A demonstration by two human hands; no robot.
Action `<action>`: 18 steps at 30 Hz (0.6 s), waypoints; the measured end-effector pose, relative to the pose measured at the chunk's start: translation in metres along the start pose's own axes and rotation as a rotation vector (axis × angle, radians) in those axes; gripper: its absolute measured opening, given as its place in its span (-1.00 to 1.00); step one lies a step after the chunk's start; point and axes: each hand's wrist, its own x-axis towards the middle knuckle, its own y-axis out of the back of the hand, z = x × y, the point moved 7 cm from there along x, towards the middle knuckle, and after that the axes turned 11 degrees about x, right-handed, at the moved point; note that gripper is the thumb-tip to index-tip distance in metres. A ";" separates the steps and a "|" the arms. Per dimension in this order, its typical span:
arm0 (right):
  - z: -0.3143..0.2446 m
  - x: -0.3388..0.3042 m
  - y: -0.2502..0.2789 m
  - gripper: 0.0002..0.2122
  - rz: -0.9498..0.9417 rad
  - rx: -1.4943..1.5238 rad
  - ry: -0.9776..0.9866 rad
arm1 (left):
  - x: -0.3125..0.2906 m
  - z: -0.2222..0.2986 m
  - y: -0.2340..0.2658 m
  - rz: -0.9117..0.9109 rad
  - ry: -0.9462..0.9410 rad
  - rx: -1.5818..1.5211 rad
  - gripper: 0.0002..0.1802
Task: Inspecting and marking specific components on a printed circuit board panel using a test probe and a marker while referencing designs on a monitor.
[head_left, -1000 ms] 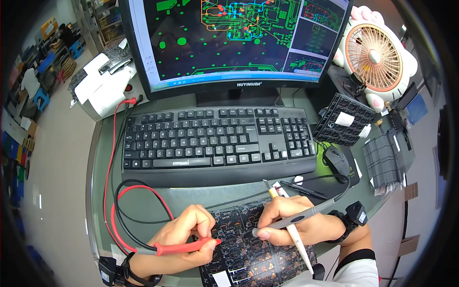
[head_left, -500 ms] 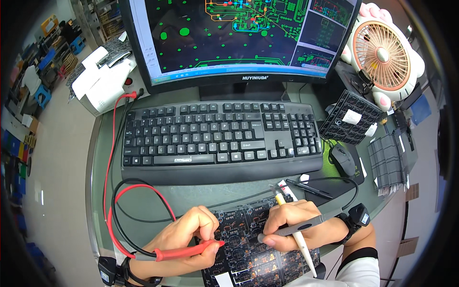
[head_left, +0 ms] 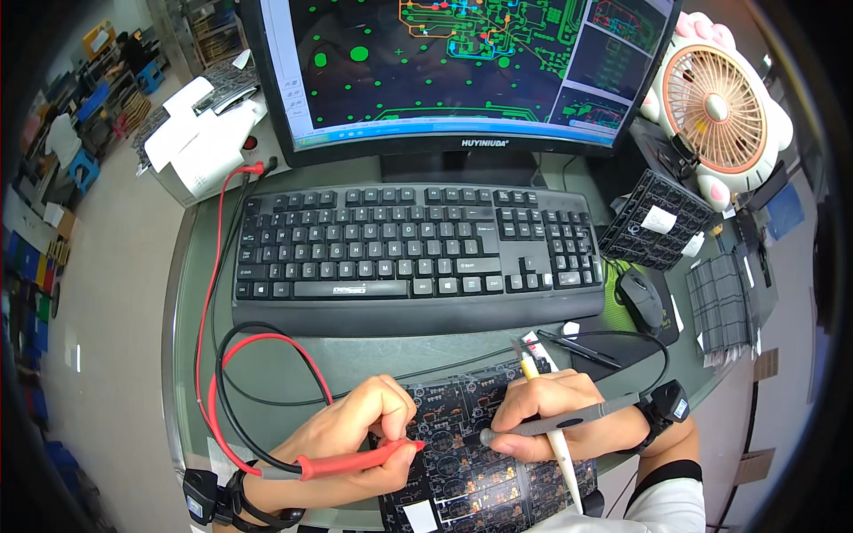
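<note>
My left hand is closed round a red test probe, its tip over the left part of a black circuit board panel. In my right hand is a dark grey test probe, slanting down to the left, its end at my fingertips above the panel. That hand also keeps a white pen-like tool with a yellow collar between its fingers. My fingers hide the contact points, so I cannot tell whether either probe touches the board. A blank white label sits on the panel's near left part.
Beyond the panel lie a black keyboard and a monitor showing a circuit layout. Red and black leads loop at left toward a boxy instrument. On the right are a mouse, stacked boards, a black pen and a fan.
The view has shifted slightly, so keyboard and monitor sit a little differently in it. Both hands keep their grips and stay almost in place over the panel.
</note>
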 end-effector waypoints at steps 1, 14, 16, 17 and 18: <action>0.001 0.000 0.000 -0.84 -0.001 0.005 -0.001 | 0.000 0.000 0.000 0.003 -0.001 0.003 -0.66; 0.005 -0.001 0.000 -0.84 0.088 0.019 -0.011 | -0.001 0.003 0.001 0.018 -0.029 0.029 -0.66; 0.004 -0.001 -0.001 -0.85 0.093 0.026 -0.010 | -0.001 0.001 0.000 0.017 -0.026 0.001 -0.66; 0.005 -0.001 0.000 -0.85 0.093 0.022 -0.012 | -0.001 0.001 0.000 0.017 -0.032 0.006 -0.66; 0.005 0.000 0.000 -0.85 0.093 0.018 -0.013 | 0.000 0.000 0.001 0.017 -0.037 0.011 -0.67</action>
